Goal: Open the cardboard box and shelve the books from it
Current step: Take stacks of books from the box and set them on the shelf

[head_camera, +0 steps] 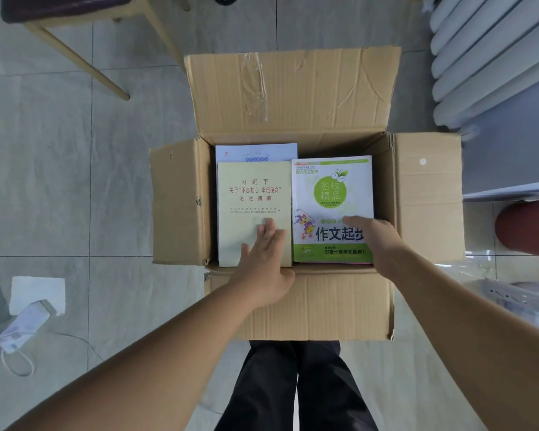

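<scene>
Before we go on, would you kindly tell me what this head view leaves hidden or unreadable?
- Head view: how many books lie under the cream paperback book and the green-and-white glossy book; both covers hide what is below.
- The white booklet is mostly covered by the cream book.
- The green-and-white book's title is partly hidden by the right hand.
- No bookshelf is in frame.

Bare forearms without sleeves, left grip [263,259], right grip [378,241], black trousers [296,387] below

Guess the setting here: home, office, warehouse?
Probably a home or small office room, not a warehouse: tiled floor, a wooden chair with a dark seat, a white radiator, and a power strip lying on the floor.
</scene>
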